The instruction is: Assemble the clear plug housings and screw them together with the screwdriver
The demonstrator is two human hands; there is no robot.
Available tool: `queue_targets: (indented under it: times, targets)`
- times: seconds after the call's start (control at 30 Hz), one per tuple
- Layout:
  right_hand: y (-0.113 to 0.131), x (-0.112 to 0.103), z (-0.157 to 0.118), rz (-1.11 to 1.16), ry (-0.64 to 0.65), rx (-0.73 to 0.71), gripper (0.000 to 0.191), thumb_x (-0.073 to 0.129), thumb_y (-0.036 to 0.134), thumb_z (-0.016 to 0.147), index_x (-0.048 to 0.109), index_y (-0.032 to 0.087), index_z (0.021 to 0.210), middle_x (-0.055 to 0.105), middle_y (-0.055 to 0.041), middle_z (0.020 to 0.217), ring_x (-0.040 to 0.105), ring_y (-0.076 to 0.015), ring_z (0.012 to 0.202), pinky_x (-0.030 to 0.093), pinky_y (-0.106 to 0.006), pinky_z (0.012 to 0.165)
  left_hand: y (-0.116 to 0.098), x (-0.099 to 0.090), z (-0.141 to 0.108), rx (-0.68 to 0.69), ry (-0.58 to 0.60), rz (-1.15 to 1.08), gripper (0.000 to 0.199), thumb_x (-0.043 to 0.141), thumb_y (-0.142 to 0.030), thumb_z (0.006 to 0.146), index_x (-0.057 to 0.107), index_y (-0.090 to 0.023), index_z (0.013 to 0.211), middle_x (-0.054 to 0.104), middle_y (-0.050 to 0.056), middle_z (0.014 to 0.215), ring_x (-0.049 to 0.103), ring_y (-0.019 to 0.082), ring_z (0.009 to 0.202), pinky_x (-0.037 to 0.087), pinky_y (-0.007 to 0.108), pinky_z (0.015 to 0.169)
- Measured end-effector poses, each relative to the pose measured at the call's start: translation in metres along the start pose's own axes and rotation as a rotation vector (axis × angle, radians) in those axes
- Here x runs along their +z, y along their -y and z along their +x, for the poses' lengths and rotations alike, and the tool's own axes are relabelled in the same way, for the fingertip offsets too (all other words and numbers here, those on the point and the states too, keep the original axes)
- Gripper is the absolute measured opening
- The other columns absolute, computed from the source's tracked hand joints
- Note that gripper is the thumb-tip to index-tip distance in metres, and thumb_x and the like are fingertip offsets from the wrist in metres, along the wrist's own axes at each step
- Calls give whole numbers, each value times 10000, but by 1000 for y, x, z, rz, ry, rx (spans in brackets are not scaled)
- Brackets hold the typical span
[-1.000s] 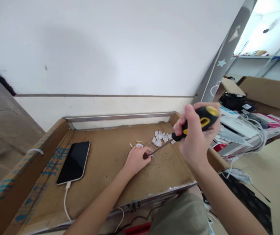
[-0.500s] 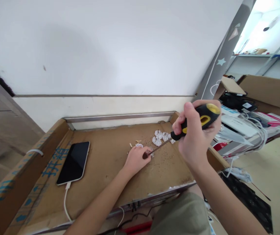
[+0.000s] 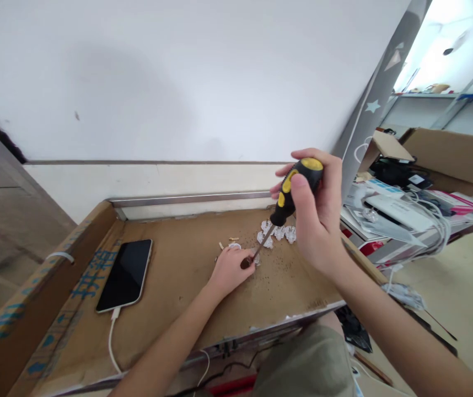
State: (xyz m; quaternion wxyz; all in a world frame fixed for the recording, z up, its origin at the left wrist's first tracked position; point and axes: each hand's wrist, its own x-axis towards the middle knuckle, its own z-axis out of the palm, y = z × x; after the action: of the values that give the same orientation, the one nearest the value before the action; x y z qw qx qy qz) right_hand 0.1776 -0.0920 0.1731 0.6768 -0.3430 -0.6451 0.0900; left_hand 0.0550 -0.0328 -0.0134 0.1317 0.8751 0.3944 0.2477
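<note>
A screwdriver with a black and yellow handle is gripped in my right hand, its thumb on the handle and some fingers loosely extended. The metal shaft slants down left, with its tip at a small clear plastic piece. My left hand rests on the cardboard and pinches that piece, fingers closed, partly covering it. Something dark brown shows at the left thumb; I cannot tell what it is. Several similar clear plastic pieces with metal pins lie just beyond. Another clear piece sits behind my left fingers.
The cardboard surface has raised edges and dark specks scattered on it. A phone with a white cable lies at left. Small brass-coloured strips lie near the left hand. Boxes and cables are piled at right, beside a white wall.
My right hand has swung left with the screwdriver, whose handle now stands more upright and is held more loosely. The tip and my left hand stay in place.
</note>
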Motion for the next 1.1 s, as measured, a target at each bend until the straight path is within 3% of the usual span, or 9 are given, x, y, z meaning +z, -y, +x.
queue_targets:
  times: [0.1,0.27,0.43,0.57,0.73,0.77,0.9,0.97,1.1]
  targets:
    - [6,-14,12,-175,147,-98,151,530,259,853,492,200,987,550,-29,971,538,-106,774,440,-266,684,-1,-1,-1,18,3,13,68,560,-220,795,622,-218,766,664,-10,766,569,185,804,377,302,763]
    - [9,-27,40,-570,313,-181,209,594,394,800,564,198,866,547,5,721,442,-90,563,331,-236,544,-1,1,-1,33,-7,11,126,526,-256,846,623,-213,779,666,-6,781,562,177,808,365,304,759]
    - [22,-28,60,-845,519,-226,238,563,440,788,566,203,799,408,43,482,267,-83,424,208,-240,473,2,4,-2,39,-21,12,140,531,-281,855,622,-210,777,655,0,765,556,177,810,371,304,761]
    - [30,-24,69,-752,745,-221,116,550,315,808,599,209,804,573,16,688,386,-76,492,276,-231,504,2,4,-1,32,-18,7,129,538,-277,851,621,-213,776,657,-3,763,558,180,813,375,306,761]
    - [22,-18,78,-772,551,-250,292,652,406,734,520,190,588,307,51,414,251,-63,406,209,-225,471,1,3,-1,15,-11,-2,132,536,-278,848,630,-217,779,659,0,760,561,185,819,378,311,766]
    - [21,-19,81,-795,568,-250,303,674,419,706,514,191,587,306,54,414,236,-59,396,202,-227,459,1,3,-1,13,-8,-3,134,536,-280,848,633,-218,779,660,2,761,563,185,820,378,312,768]
    - [21,-27,96,-780,908,-151,282,749,300,596,596,240,824,552,53,625,326,-46,372,222,-243,402,1,4,-1,11,-3,-6,126,541,-278,845,637,-220,786,666,-3,765,567,183,814,383,310,766]
    - [24,-29,101,-769,986,-54,336,747,233,588,599,259,888,579,59,640,369,-56,368,232,-252,391,1,4,0,12,-4,-3,123,543,-273,843,636,-218,785,666,-2,761,568,184,814,385,311,765]
    - [26,-25,102,-788,902,26,251,802,281,539,604,221,681,439,74,420,315,-65,337,211,-258,406,-1,3,-1,12,-3,7,124,539,-263,843,637,-209,789,663,10,769,569,183,812,389,312,768]
